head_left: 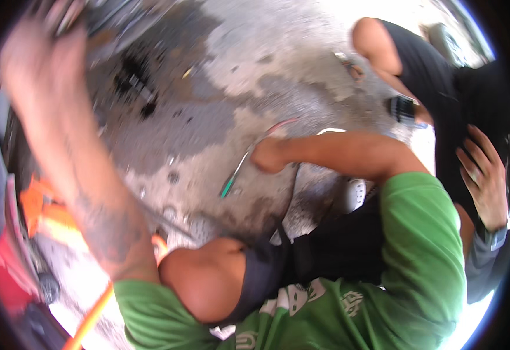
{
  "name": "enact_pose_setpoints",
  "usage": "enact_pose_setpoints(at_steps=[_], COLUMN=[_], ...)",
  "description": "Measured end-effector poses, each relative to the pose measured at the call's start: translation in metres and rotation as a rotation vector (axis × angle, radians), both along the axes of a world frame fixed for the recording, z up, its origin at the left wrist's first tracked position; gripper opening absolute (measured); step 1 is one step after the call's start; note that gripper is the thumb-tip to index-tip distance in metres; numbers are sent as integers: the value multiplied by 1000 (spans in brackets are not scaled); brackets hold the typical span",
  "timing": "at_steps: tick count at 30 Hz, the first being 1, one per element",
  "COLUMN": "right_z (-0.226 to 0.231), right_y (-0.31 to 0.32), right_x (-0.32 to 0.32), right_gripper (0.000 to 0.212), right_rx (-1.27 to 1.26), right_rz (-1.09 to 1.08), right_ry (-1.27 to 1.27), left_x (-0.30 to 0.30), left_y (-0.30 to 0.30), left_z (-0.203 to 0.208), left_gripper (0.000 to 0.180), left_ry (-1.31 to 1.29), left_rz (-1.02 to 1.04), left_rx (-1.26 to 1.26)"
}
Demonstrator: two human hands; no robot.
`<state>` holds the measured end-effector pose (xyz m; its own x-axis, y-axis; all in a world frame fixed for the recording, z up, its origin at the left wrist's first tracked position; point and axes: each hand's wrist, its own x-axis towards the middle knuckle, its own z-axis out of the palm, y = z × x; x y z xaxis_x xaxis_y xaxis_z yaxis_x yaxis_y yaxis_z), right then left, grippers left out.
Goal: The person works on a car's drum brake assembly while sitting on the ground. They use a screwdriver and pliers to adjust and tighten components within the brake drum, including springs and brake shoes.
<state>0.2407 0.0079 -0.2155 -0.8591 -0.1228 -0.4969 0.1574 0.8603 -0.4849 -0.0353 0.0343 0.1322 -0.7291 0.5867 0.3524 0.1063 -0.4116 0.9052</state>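
Note:
My left hand [43, 46] is raised at the far upper left, smeared by motion. Its fingers run off the frame's edge beside a blurred grey metal part [123, 26], so any hold on it is unclear. Low over the concrete, my right hand [269, 156] looks curled closed, its fingertips hidden below. Right beside it lies a slim tool with a green handle [227, 188] and a thin metal shaft. A thin red piece [283, 123] shows just past the hand; whether it belongs to the same tool is unclear.
Stained concrete floor [237, 70] carries a black oily patch with a small metal piece [141, 87]. Another person crouches at right, one hand [482, 169] near a dark-clothed leg. Orange objects [47, 207] and a red machine or case [7, 274] stand at left.

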Motion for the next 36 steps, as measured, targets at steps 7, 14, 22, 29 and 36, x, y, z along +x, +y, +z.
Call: enact_pose_setpoints(at_steps=[7,14,22,29,36], right_z=[-21,-31,-35,-26,-32], right_y=[108,115,65,37,60], right_x=[83,118,34,52,50], right_gripper=[30,49,44,51,51], right_rx=[322,471,279,287,332], right_rz=[-668,-465,-2,-84,-86], right_ry=[-31,113,-264,-85,-202], left_x=[0,43,40,46,35], left_y=[-6,-17,-11,-8,-1], left_z=[-3,-4,-7,-6,-17], left_gripper=[34,25,35,32,23], left_ry=[-135,-247,-215,-158,-39], left_rz=[-407,-171,-182,-82,-68], left_rx=[91,89,126,133,273])
